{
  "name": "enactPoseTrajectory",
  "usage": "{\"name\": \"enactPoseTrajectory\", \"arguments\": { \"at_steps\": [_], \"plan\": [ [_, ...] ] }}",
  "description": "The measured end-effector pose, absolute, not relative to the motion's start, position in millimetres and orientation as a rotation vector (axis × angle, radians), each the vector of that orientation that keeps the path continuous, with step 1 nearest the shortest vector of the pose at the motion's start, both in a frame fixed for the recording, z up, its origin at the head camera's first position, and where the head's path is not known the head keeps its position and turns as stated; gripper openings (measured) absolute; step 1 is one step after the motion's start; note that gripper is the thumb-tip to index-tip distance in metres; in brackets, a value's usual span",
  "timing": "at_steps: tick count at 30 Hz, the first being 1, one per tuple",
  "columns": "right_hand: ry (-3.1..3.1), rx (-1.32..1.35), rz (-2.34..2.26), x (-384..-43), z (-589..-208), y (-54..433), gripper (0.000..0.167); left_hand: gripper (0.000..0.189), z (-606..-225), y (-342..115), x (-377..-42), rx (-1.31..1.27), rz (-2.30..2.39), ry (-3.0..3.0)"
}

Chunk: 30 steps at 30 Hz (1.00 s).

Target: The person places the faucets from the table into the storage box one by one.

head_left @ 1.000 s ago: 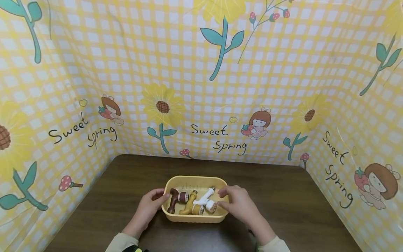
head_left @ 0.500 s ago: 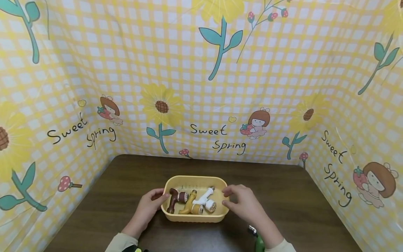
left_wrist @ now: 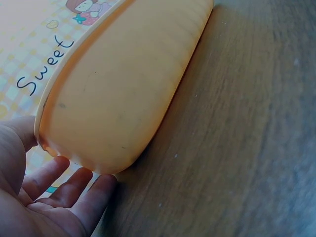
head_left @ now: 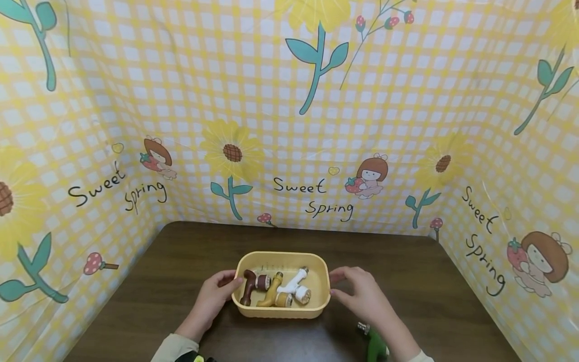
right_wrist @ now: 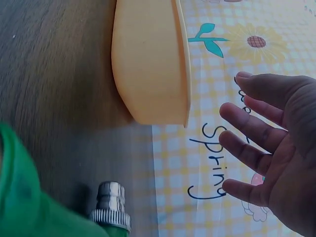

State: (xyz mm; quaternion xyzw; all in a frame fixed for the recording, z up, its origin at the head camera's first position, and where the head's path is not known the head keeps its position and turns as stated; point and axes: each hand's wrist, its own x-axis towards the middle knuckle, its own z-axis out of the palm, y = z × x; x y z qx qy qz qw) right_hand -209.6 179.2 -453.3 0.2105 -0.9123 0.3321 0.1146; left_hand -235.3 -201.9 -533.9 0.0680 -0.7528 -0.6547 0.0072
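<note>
A yellow plastic bin (head_left: pixel 280 312) stands on the table and holds three plastic taps: a maroon tap (head_left: pixel 248 289), a mustard-yellow tap (head_left: pixel 271 294) and a white tap (head_left: pixel 294 284). My left hand (head_left: pixel 210 296) holds the bin's left end, thumb at the rim and fingertips against the outer wall (left_wrist: pixel 113 98). Beside the right end is my right hand (head_left: pixel 362 291), fingers spread and nothing in them. The right wrist view shows a gap between this hand (right_wrist: pixel 276 143) and the bin (right_wrist: pixel 148 64). Near my right forearm lies a green tap (head_left: pixel 375 347) with a metal end.
The dark wooden table (head_left: pixel 181 261) is closed in on the back and both sides by a yellow checked cloth (head_left: pixel 280 141) printed with flowers and lettering. The green tap (right_wrist: pixel 24 192) lies close below the right wrist.
My right hand has moved out of the bin to the right, away from the white tap. More of the green tap now shows beside the forearm. The left hand has stayed in place.
</note>
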Motion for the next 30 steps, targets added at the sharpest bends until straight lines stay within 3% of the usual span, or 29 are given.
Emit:
{"name": "enactPoseTrajectory", "arguments": {
  "at_steps": [22,30],
  "plan": [
    [-2.62,0.62,0.855,-197,-454,214,0.036,0.042,-514,-196,-226,0.247,-2.042,-2.371],
    [-2.643,0.591,0.83,-193,-458,222,0.033,0.042,-528,-200,-233,0.249,-2.03,-2.365]
  ]
}}
